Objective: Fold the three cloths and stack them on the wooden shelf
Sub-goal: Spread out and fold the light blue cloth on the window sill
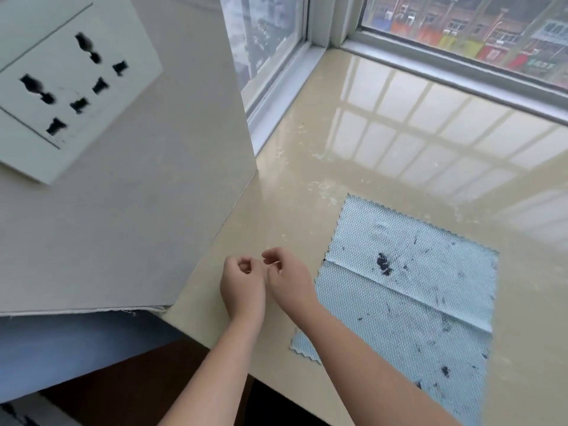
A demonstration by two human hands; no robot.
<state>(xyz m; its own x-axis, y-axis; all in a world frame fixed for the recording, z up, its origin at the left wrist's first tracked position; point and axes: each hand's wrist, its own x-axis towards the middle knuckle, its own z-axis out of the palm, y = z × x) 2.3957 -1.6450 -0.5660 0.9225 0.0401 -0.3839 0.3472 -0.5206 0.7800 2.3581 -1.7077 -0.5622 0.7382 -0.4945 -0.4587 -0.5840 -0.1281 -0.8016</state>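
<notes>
One light blue woven cloth (408,287) with dark stains and zigzag edges lies flat on the glossy beige sill (307,186), creased across its middle. My right forearm crosses its near left part, and a corner of the cloth shows left of the arm. My left hand (242,287) and my right hand (289,278) hover close together over the bare sill just left of the cloth. The fingers of both are curled, thumb against fingertips, and I see nothing held in them. No other cloths are in view.
A wall panel (138,210) with a white power socket (67,87) rises at the left, ending at the sill's corner. Window frames (445,53) border the sill at the back. Below the sill's near edge is a dark brown surface (129,382).
</notes>
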